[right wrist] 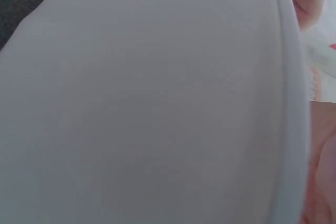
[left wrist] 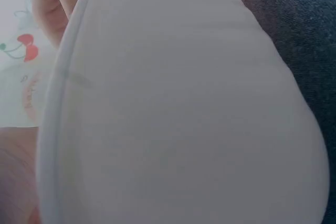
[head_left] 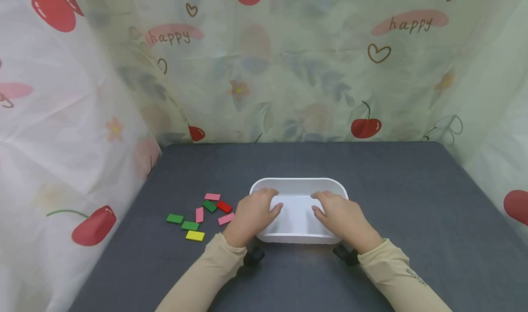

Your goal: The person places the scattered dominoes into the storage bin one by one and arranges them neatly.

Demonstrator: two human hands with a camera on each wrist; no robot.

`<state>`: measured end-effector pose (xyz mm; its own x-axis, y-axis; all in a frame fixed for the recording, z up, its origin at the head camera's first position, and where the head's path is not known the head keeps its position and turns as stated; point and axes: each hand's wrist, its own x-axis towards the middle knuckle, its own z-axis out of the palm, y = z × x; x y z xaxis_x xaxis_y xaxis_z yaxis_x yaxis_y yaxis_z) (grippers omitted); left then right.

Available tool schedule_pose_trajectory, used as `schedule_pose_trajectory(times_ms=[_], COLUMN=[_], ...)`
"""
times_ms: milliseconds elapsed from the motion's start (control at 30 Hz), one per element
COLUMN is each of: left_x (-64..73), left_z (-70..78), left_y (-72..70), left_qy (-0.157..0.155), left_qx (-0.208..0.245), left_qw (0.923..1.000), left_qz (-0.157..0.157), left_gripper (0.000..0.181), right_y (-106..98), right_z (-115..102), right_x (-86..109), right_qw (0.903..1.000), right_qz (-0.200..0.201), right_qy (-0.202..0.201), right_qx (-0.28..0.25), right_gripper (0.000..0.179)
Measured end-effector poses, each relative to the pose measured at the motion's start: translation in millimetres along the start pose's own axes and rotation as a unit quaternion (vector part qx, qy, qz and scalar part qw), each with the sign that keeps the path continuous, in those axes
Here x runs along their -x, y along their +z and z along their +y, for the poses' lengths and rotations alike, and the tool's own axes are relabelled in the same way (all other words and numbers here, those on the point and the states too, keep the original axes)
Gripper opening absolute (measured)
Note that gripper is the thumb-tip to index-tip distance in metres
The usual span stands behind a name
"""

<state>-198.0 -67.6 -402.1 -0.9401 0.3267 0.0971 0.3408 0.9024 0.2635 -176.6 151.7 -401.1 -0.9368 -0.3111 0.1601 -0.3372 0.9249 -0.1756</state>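
A white tray (head_left: 294, 216) with rounded corners stands on the dark table, its inside bare. Over its left end lies my left hand (head_left: 255, 212), fingers and thumb spread loosely and pointing inward above the tray. My right hand (head_left: 343, 216) mirrors it over the right end, its thumb apart from the fingers. No object shows between the fingers of either hand. Close up in the left wrist view, the tray's outer wall (left wrist: 184, 98) fills most of the picture. The right wrist view likewise shows mostly the wall (right wrist: 147, 98), with part of a hand beyond the rim.
Left of the tray lie several small flat blocks: pink (head_left: 212, 196), green (head_left: 175, 218), red (head_left: 224, 206) and yellow (head_left: 195, 236). One pink block (head_left: 226, 219) is close beside my left hand. A printed curtain (head_left: 305, 73) hangs behind the table (head_left: 404, 188) and along both sides.
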Motion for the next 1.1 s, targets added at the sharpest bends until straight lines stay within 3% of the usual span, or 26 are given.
schedule_pose_trajectory(times_ms=[267,433,600,733,933,1100], left_x=[2.1,7.2,13.8,21.4,32.8,39.2], left_z=[-4.8,-17.2,-33.7,-46.4,-65.1,-76.8], left_y=[-17.8,-30.6,-42.8,-51.5,-54.8,-50.7], left_qy=[0.003,-0.021,-0.035,-0.051,-0.084,-0.094], left_qx=[0.083,0.142,0.171,0.191,0.207,0.223], left_qw=[0.9965,0.9896,0.9845,0.9796,0.9744,0.9700], left_qz=[-0.007,-0.010,0.019,0.036,0.026,0.022], left_gripper=[0.036,0.035,0.033,0.032,0.033,0.031], right_y=[-11.7,-19.7,-27.8,-30.8,-29.5,-25.5], right_z=[4.5,11.2,20.7,31.8,48.6,58.8], right_x=[-0.4,0.1,3.6,6.4,11.5,14.9], right_qw=[0.9986,0.9929,0.9814,0.9682,0.9506,0.9425], right_qz=[0.000,0.010,0.022,0.057,0.108,0.135], right_qy=[0.012,0.039,0.075,0.092,0.100,0.105], right_qx=[-0.051,-0.112,-0.176,-0.225,-0.273,-0.287], right_gripper=[0.029,0.028,0.030,0.029,0.029,0.029])
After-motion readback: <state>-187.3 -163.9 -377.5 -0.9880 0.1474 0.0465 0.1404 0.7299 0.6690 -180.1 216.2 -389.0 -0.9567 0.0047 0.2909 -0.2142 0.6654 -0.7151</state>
